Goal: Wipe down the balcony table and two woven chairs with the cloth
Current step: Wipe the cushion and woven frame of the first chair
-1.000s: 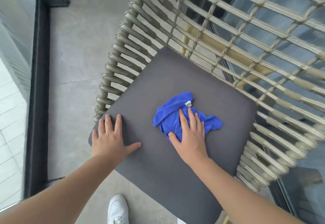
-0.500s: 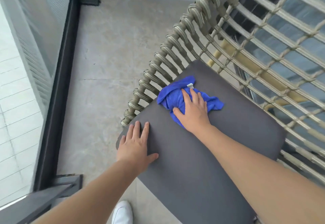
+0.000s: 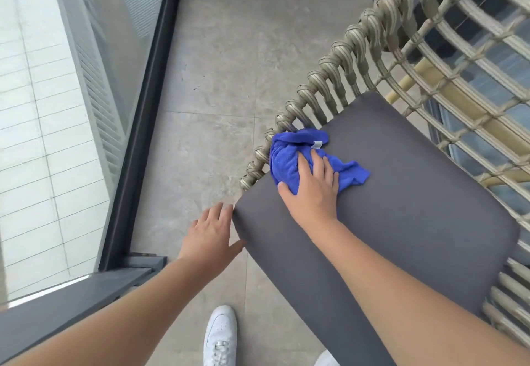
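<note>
A crumpled blue cloth (image 3: pixel 289 159) lies on the dark grey seat cushion (image 3: pixel 415 207) of a woven beige chair (image 3: pixel 352 47), at the cushion's left edge against the woven side. My right hand (image 3: pixel 312 187) presses flat on the cloth with straight fingers. My left hand (image 3: pixel 210 233) is open at the cushion's front left corner, its fingertips at the cushion's edge. The table and the second chair are out of view.
A glass balustrade with a dark frame (image 3: pixel 137 147) runs along the left. Grey floor tiles (image 3: pixel 212 84) lie between it and the chair. My white shoe (image 3: pixel 219 337) stands on the floor below the cushion. Glass shows behind the chair's back.
My right hand slid the cloth left across the cushion to the woven side. My left hand shifted from on top of the cushion to its corner edge. The view swung left.
</note>
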